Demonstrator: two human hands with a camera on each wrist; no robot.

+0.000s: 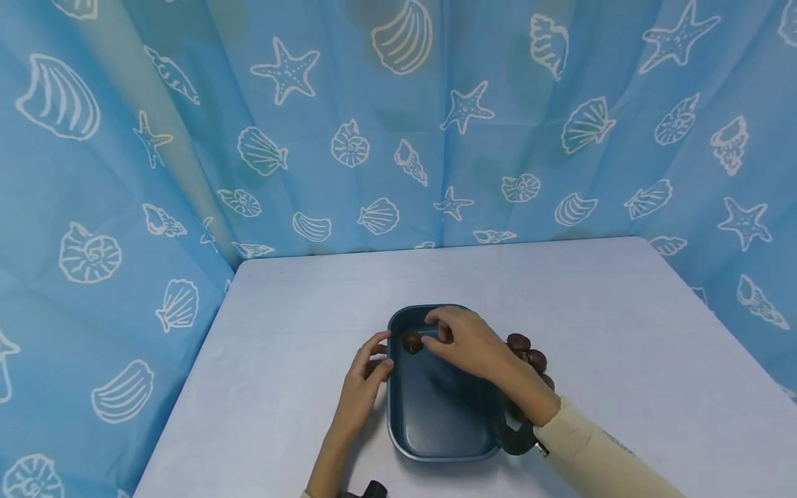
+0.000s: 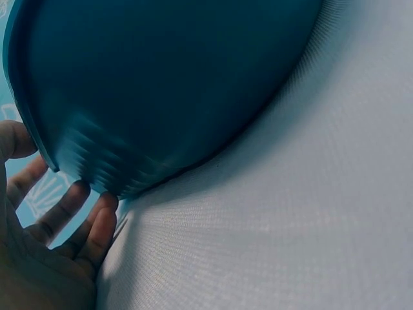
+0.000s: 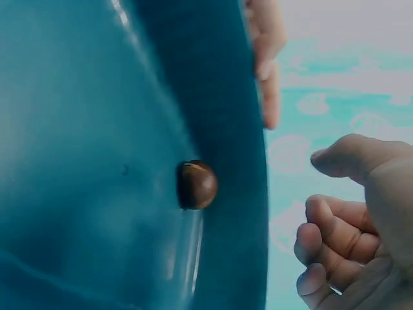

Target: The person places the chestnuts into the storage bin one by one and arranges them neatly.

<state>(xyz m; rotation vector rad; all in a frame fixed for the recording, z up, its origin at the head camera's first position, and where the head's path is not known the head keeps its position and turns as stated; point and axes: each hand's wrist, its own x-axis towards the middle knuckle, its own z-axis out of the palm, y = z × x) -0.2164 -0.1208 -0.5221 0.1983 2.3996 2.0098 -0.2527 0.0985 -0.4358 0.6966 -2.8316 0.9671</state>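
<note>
A blue rectangular tray [image 1: 445,422] with raised walls lies on the table. One brown chestnut [image 3: 197,185] rests inside it, near the far left corner in the head view. My left hand [image 1: 363,380] is at the tray's left side, its fingertips touching the outer wall and rim. Above the tray's far part is my right hand [image 1: 463,340], thumb and fingers apart with nothing between them, just right of the chestnut. Several more chestnuts [image 1: 535,360] lie on the table beyond the tray's right wall, partly hidden by my right forearm.
The table [image 1: 299,318] has a white cloth. A blue curtain [image 1: 349,90] with white shell and starfish prints hangs behind it and along its sides. Dark straps with camera parts [image 1: 518,438] are on my wrists.
</note>
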